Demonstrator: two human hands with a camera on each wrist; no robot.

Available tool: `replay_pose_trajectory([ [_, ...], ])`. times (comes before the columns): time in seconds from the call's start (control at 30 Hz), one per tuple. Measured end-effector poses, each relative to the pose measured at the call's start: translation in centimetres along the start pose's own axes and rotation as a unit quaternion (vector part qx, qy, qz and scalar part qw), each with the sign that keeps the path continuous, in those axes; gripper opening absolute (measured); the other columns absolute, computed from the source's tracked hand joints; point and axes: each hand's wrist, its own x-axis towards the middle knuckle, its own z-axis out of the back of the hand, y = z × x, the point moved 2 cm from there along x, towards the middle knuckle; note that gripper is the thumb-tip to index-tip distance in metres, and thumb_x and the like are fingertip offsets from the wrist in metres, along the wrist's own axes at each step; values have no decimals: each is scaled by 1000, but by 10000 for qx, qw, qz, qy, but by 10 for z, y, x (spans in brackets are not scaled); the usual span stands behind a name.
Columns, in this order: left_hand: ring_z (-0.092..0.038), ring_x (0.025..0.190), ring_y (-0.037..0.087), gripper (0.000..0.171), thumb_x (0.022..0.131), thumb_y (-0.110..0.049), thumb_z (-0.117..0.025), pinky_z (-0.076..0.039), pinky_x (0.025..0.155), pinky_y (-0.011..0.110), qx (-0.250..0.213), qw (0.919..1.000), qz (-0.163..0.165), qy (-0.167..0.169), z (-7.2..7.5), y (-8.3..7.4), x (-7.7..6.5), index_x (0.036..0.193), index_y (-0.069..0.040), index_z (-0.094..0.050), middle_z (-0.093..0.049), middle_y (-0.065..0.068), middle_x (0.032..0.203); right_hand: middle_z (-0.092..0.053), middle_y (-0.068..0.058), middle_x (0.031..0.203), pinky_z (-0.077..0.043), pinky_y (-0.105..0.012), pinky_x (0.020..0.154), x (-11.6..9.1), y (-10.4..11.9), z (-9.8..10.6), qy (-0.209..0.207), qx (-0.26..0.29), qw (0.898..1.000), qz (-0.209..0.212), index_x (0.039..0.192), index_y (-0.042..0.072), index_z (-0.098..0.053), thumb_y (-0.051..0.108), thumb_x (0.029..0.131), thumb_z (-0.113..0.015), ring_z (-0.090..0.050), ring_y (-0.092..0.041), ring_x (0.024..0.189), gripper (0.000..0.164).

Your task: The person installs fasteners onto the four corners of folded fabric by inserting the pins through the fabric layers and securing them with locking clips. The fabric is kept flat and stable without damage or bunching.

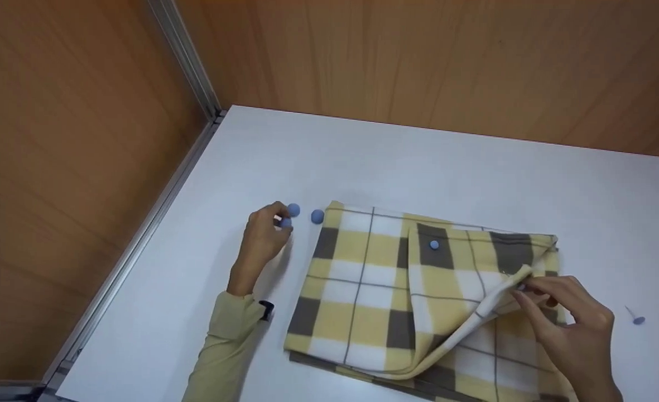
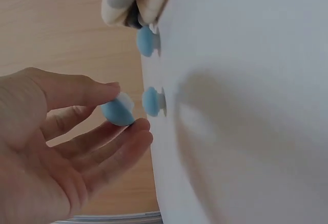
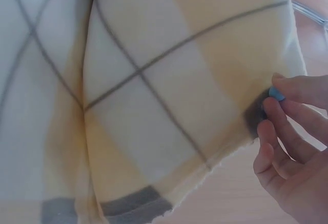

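Observation:
My left hand [image 1: 262, 231] pinches a blue mushroom-shaped cap [image 2: 118, 110] with a white underside between thumb and fingers, just above the table. Two similar blue caps, a nearer one [image 2: 151, 101] and one by the cloth [image 1: 317, 216], stand beside it. At the right, my right hand [image 1: 577, 321] lifts a corner of the folded plaid blanket [image 1: 357, 290], yellow, white and grey. Its thumb and fingers pinch a small blue-headed pin [image 3: 277, 94] at the dark corner patch. A thin point [image 1: 506, 273] shows at the cloth's other face. The pin's shaft is mostly hidden.
Another blue fastener head [image 1: 434, 244] sits on a grey square of the folded-over flap. A loose blue-headed pin [image 1: 638, 320] lies on the white table [image 1: 418, 162] right of the blanket. Wooden panels [image 1: 418, 61] bound the table at the back and left.

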Motion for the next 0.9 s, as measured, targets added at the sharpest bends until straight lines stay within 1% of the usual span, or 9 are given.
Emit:
replay_pose_trajectory([
  [0.07,-58,86,20,24,74,3,-63,-49,68,30,-308,9989,-340,-80,-1,-11,-2,97,-4,-63,-61,7,95,-61,-11,73,-38,-8,59,0,0,0,-17,56,10000,21,80,-3,-67,-19,54,-71,-52,-5,71,31],
  [0.13,-59,86,20,27,74,4,-65,-49,70,29,-562,9961,-661,-126,-3,-23,-4,99,-3,-64,-61,9,97,-61,-11,73,-38,-9,59,0,0,0,-19,60,10000,38,79,-3,-67,-19,54,-71,-52,-4,71,31],
  [0.23,-60,86,18,26,74,3,-65,-50,67,26,-857,9907,-1057,-79,-8,-43,-10,99,-4,-64,-61,8,97,-61,-11,73,-38,-9,59,0,1,1,-11,12,10000,24,79,-4,-67,-19,54,-71,-51,-3,71,30],
  [0.33,-59,87,14,26,75,2,-65,-49,64,21,-1008,9840,-1466,-3,-13,-64,-17,100,-5,-64,-60,5,97,-61,-11,72,-37,-9,59,0,0,1,-24,22,10000,38,79,-4,-67,-19,54,-71,-51,-4,70,30],
  [0.4,-59,89,13,26,75,3,-64,-49,63,19,-1064,9789,-1746,53,-18,-77,-21,100,-6,-63,-59,3,98,-61,-11,72,-37,-10,59,-1,-1,1,-56,99,9999,61,79,-3,-67,-19,54,-71,-52,-5,69,30],
  [0.57,-57,91,13,25,76,3,-63,-49,64,20,-1275,9613,-2425,288,-31,-106,-28,100,-7,-62,-59,2,99,-61,-10,72,-37,-10,59,-2,-1,1,-79,68,9999,19,80,-3,-67,-19,54,-71,-52,-8,68,30],
  [0.63,-57,91,11,25,77,2,-63,-49,63,20,-1304,9553,-2623,409,-37,-117,-31,100,-9,-62,-59,2,99,-61,-10,71,-37,-10,59,-2,-1,1,-76,23,10000,4,80,-3,-67,-19,54,-71,-52,-8,68,31],
  [0.7,-56,89,9,25,78,0,-63,-48,62,18,-1266,9510,-2767,539,-44,-127,-33,101,-10,-61,-59,1,99,-61,-10,71,-37,-10,59,-2,-1,1,-80,27,10000,26,79,-3,-67,-19,54,-71,-51,-8,68,31],
  [0.9,-56,89,7,24,79,0,-61,-47,62,14,-1460,9362,-3039,995,-65,-153,-40,102,-9,-60,-59,2,100,-60,-10,71,-37,-10,59,-1,-2,1,-81,87,9999,94,79,-3,-67,-19,54,-71,-52,-8,68,30],
])
